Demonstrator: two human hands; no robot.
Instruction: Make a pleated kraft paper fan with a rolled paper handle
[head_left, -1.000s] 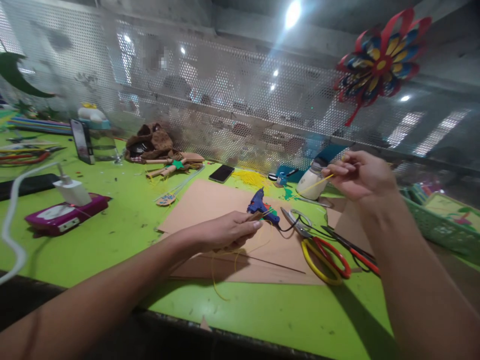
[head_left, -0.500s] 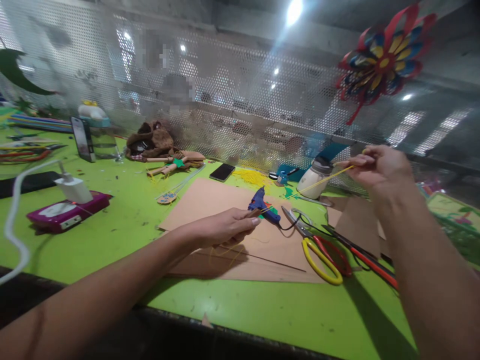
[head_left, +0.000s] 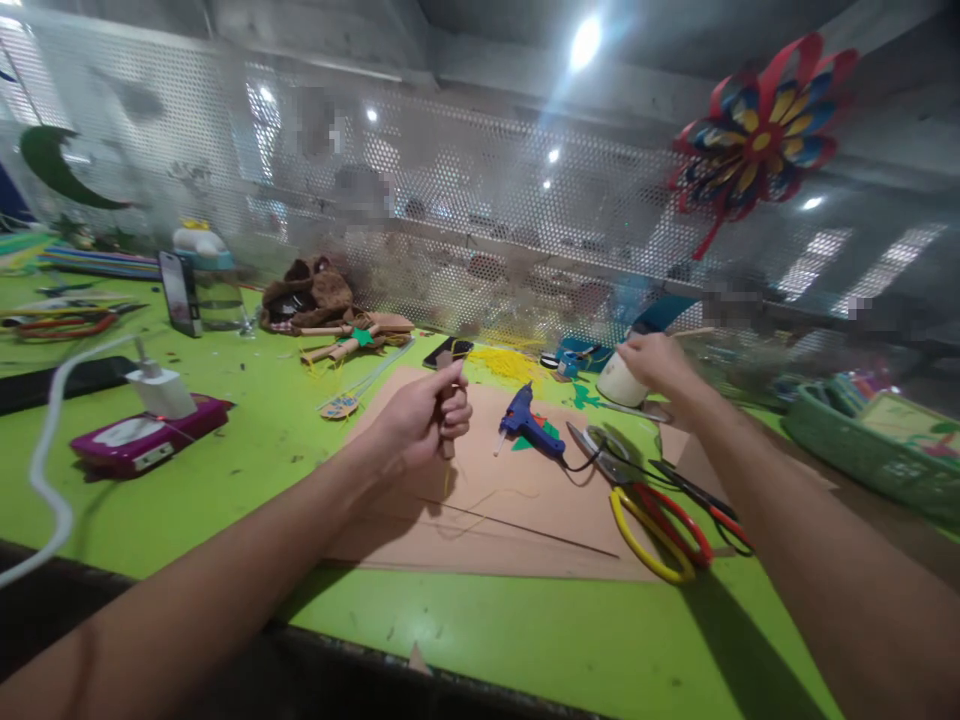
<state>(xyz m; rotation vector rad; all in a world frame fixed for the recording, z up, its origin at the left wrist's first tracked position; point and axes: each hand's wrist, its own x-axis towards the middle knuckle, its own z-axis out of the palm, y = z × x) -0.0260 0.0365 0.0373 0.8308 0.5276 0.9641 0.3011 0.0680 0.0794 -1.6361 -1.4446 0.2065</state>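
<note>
My left hand [head_left: 427, 415] is closed around a small brown cardboard piece [head_left: 448, 450], whose ends show above and below the fingers. Yellow string [head_left: 463, 347] loops at its top, and a loose strand hangs beneath. My right hand [head_left: 660, 365] is closed in front of a white jar [head_left: 622, 385]; whatever its fingers hold is hidden. Between the hands, a blue glue gun [head_left: 529, 425] lies on brown cardboard [head_left: 495, 540], over green paper scraps. Large scissors [head_left: 652, 530] with yellow and red handles rest to its right. A thin dark stick [head_left: 540, 535] lies in front.
A purple power strip [head_left: 154, 435] with a white charger stands left on the green table [head_left: 262, 450]. Behind are a phone [head_left: 176, 290], a brown furry item [head_left: 307, 295], a stick figure with a green star [head_left: 363, 338] and yellow shreds [head_left: 502, 362]. A green basket [head_left: 862, 440] sits right.
My right hand has come down and left to the jar. My left hand has turned upright and shifted left and up. The yellow string no longer shows stretched between them.
</note>
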